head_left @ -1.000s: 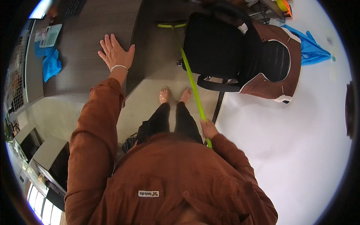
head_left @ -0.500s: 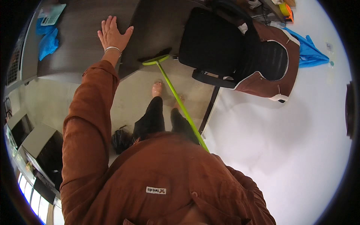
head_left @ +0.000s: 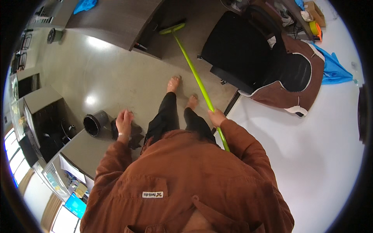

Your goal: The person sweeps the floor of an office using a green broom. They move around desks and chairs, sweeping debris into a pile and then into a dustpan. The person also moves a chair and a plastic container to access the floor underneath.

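My right hand (head_left: 217, 117) is wrapped round the lime-green handle of a broom (head_left: 194, 73), low in front of my body. The handle slants away from me to the left. Its broom head (head_left: 172, 28), green with dark bristles, rests on the floor between the dark desk and the office chair. On my left side, my left hand (head_left: 124, 122) hangs in the air, holding nothing, its fingers loosely bent and a little apart. Beneath and beside that hand are a black plastic bag and a dark bin (head_left: 95, 123).
A black office chair (head_left: 237, 50) with a brown jacket (head_left: 305, 83) over its back stands at right, beside a white wall. The dark wood desk (head_left: 112, 19) is at the far left, with a blue bag (head_left: 84, 5) on it. Another bin (head_left: 54, 35) stands far left.
My left hand has left the desk top and dropped back to my side. My right hand has come into view on the broom handle. The broom head is farther away, under the desk area.
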Action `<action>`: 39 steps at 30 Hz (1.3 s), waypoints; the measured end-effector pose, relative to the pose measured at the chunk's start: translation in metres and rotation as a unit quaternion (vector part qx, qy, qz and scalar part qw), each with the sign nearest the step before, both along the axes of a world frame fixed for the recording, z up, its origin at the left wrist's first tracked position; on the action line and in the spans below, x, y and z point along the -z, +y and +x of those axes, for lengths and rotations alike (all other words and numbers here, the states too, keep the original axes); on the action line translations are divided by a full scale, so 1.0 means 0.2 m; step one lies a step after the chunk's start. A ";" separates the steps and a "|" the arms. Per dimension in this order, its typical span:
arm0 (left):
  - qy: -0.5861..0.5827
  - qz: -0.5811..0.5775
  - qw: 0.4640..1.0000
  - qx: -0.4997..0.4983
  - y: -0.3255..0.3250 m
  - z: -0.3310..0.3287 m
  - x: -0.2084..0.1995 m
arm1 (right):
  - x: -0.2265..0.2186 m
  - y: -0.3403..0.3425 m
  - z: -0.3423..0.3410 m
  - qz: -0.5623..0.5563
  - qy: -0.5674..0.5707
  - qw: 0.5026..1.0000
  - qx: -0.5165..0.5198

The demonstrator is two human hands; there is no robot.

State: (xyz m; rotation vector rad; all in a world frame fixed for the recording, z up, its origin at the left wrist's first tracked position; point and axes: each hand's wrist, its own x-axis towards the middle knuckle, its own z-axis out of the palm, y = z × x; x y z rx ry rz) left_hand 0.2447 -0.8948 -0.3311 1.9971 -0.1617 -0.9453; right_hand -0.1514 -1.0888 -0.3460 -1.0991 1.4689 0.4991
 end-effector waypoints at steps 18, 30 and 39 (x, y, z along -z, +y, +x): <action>0.142 0.038 0.982 -0.116 0.92 -0.49 0.17 | -0.40 0.30 -0.34 0.048 -0.009 0.993 0.111; 0.121 0.071 0.985 -0.104 1.34 -0.11 0.13 | -0.43 0.94 -0.35 -0.020 0.027 0.996 -0.080; 0.090 0.022 0.984 -0.153 1.74 0.33 0.42 | -0.63 1.25 -0.10 -0.070 0.010 0.981 -0.180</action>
